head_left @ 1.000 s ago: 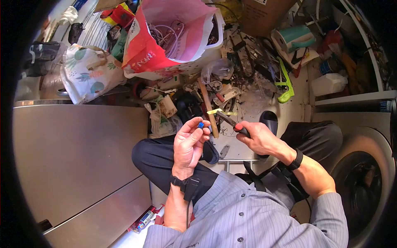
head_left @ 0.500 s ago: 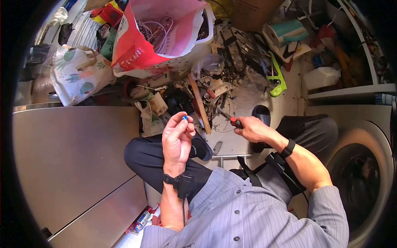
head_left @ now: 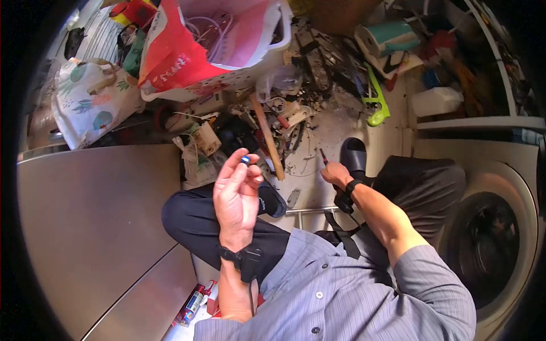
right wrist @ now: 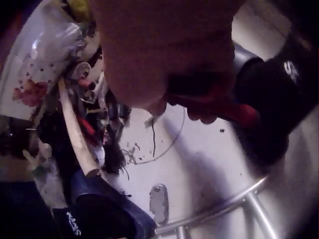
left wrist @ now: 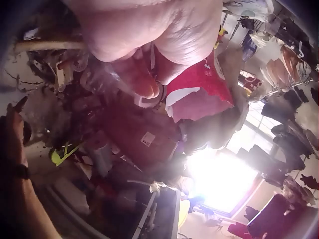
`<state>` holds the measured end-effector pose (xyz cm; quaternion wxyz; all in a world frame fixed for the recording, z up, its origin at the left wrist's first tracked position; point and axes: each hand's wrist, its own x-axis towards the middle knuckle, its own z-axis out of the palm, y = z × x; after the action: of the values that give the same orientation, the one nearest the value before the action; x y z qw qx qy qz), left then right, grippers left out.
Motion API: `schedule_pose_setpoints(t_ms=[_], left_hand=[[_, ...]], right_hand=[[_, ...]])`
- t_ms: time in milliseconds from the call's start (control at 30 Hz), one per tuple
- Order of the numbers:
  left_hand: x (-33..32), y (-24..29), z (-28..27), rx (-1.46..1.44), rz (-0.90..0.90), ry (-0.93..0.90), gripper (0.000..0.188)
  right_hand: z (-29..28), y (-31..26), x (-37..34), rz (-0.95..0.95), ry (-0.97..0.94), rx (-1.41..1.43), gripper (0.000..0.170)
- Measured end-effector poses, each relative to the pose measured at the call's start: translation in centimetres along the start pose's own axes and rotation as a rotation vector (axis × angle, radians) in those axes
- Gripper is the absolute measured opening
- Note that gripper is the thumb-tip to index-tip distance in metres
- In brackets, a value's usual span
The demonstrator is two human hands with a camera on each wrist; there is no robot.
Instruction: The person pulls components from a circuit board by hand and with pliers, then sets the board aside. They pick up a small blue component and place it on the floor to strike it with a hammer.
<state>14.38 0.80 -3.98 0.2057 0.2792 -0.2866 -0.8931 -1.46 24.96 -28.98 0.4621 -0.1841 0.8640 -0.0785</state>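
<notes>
Two hands work well apart in the head view. A metallic panel (head_left: pixel 96 227) fills the lower left of the frame, with a red-and-white bag (head_left: pixel 170 71) at upper left. Just left of centre, the left hand (head_left: pixel 236 202) pinches a small blue piece (head_left: pixel 245 160) between thumb and forefinger, the same hold as a second ago. A wooden stick (head_left: pixel 267 136) lies near centre, among clutter on the floor. Right of centre, the right hand (head_left: pixel 336 174) curls round a red-and-black handled tool (right wrist: pixel 244 114), beside a dark slipper (head_left: pixel 354 154). This is the change: hand and tool have drawn away from the left hand, and the yellow strip that showed by the tool's tip no longer shows there. I judge that the tool is for now out of the blue piece's work, which rests on the left hand's pinch alone. A washing machine (head_left: pixel 489 170) stands at far right.
</notes>
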Motion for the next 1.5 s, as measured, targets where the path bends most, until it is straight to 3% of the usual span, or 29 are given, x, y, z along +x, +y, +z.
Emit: schedule_pose_setpoints(t_ms=[133, 200, 267, 333, 400, 467, 567, 633, 667, 767, 867, 1000, 1067, 1100, 1167, 1267, 1400, 1500], left_hand=[[0.0, -0.4, -0.1, 0.007, -0.091, -0.014, 0.03], [0.0, -0.5, 0.3, -0.001, -0.117, -0.021, 0.029], [-0.2, -0.4, 0.9, -0.051, -0.154, -0.034, 0.028], [-0.4, -0.5, 1.3, -0.056, -0.162, -0.058, 0.027], [-0.7, -0.7, 1.7, -0.146, -0.182, -0.114, 0.025], [-1.1, -0.7, 2.3, -0.174, -0.177, -0.142, 0.025], [-1.8, -0.3, 3.2, -0.177, -0.16, -0.179, 0.024], [-2.2, -0.1, 4.1, -0.152, -0.138, -0.198, 0.024], [-2.5, 0.0, 4.5, -0.126, -0.108, -0.201, 0.022], [-3.5, 0.5, 6.2, -0.024, -0.039, -0.189, 0.02], [-4.5, 1.1, 8.4, 0.102, 0.021, -0.148, 0.019], [-4.7, 1.9, 9.9, 0.205, 0.021, -0.194, 0.02], [-4.4, 1.8, 10.7, 0.197, -0.001, -0.204, 0.02], [-4.1, 1.8, 11.1, 0.22, 0.02, -0.217, 0.02], [-3.5, 1.6, 11.9, 0.245, 0.037, -0.237, 0.02], [-2.2, 1.5, 12.8, 0.367, 0.071, -0.282, 0.02], [0.2, 1.6, 13.8, 0.398, -0.035, -0.312, 0.021], [1.9, 1.3, 14.4, 0.423, -0.128, -0.355, 0.021]], right_hand=[[1.9, -0.2, 0.7, 0.025, -0.006, 0.056, 0.045], [2.8, 0.3, 1.6, -0.11, 0.059, 0.004, 0.051], [0.2, -1.8, 1.8, -0.136, -0.015, -0.044, 0.051], [-4.9, -6.5, -1.0, -0.335, -0.014, 0.059, 0.04], [-10.2, -10.6, -5.6, -0.558, 0.036, 0.216, 0.035], [-15.7, -14.3, -12.4, -0.554, -0.052, 0.463, 0.031], [-19.3, -15.5, -18.3, -0.749, 0.027, 0.465, 0.028], [-20.5, -15.6, -21.5, -0.982, 0.267, 0.381, 0.027], [-20.7, -15.6, -22.5, -0.994, 0.277, 0.377, 0.027], [-20.9, -15.5, -24.1, -1.164, 0.409, 0.303, 0.038], [-20.0, -15.5, -23.2, -1.314, 0.555, 0.368, 0.02], [-21.1, -15.5, -24.2, -1.304, 0.605, 0.471, 0.011], [-21.6, -15.0, -24.3, -1.147, 0.373, 0.687, 0.009], [-21.7, -14.8, -24.3, -1.147, 0.379, 0.689, 0.009], [-22.0, -14.2, -24.0, -1.036, 0.177, 0.925, 0.011], [-22.5, -13.2, -23.2, -0.968, 0.204, 1.022, 0.011], [-23.4, -12.0, -22.2, -0.946, 0.347, 0.994, 0.012], [-24.3, -11.4, -21.8, -0.853, 0.25, 1.096, 0.013]])
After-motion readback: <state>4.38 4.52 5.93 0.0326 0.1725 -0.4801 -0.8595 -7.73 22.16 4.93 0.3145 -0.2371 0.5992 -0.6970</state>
